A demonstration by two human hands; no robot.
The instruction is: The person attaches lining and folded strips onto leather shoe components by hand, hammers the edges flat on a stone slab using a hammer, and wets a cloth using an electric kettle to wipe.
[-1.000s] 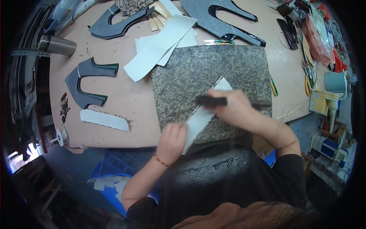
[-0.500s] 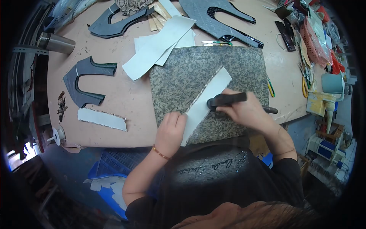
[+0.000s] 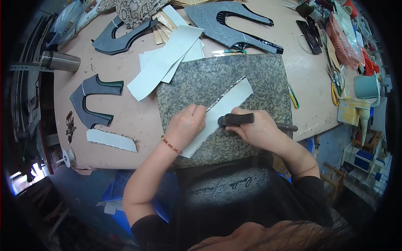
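A white strip [image 3: 231, 99] with snake-patterned turned edges lies slantwise on the speckled stone slab [image 3: 264, 73]. My left hand [image 3: 187, 125], fingers curled and pressed together, grips the strip's left edge near its middle. In my right hand [image 3: 261, 130] is a hammer [image 3: 238, 120]. Its dark head touches or hovers just over the strip's right edge; I cannot tell which. The handle comes out on the far side of that hand.
Left on the table lie a shorter white strip [image 3: 112, 140], grey U-shaped pieces [image 3: 88, 102] and a steel flask [image 3: 60, 61]. Beyond the slab are white sheets [image 3: 165, 62], snips [image 3: 229, 52] and a larger grey piece [image 3: 209, 27]. A pink basket [image 3: 341, 39] stands right.
My left hand has slid up along the strip's left edge. The hammer has moved down and left along the right edge. The whole view has shifted slightly.
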